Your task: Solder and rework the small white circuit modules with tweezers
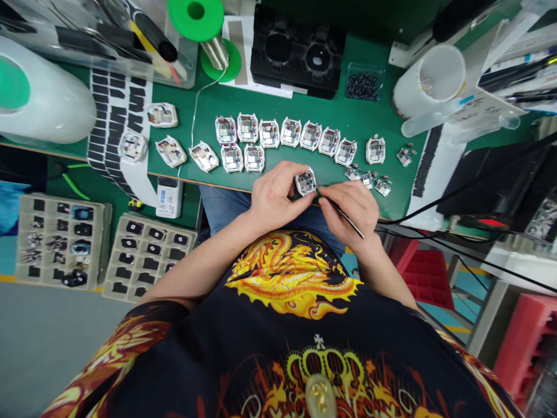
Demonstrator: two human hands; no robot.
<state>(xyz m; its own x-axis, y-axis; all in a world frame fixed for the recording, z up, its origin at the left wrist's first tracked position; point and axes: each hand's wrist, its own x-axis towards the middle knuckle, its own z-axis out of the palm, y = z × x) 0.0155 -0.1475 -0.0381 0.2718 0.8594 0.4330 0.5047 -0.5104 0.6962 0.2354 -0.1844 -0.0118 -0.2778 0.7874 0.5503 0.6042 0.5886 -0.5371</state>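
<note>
My left hand (277, 197) grips an open watch case (306, 182) between thumb and fingers at the table's front edge. Small circuit parts show inside the case. In my right hand (354, 212) is a thin dark tool, probably tweezers (348, 222), its tip close to the case's right side. Whether the tip touches the case I cannot tell. Behind my hands, several similar watch cases (290, 132) stand in a curved row, and another case (375, 151) sits apart at the right. Loose circuit boards (368, 179) lie just beyond my right hand.
A green solder spool (221, 58) stands at the back, beside a black fixture (298, 52). A clear box of tiny black parts (364, 81) and a white cup (429, 81) are at back right. Parts trays (63, 241) lie lower left. A black cable (418, 213) crosses the right side.
</note>
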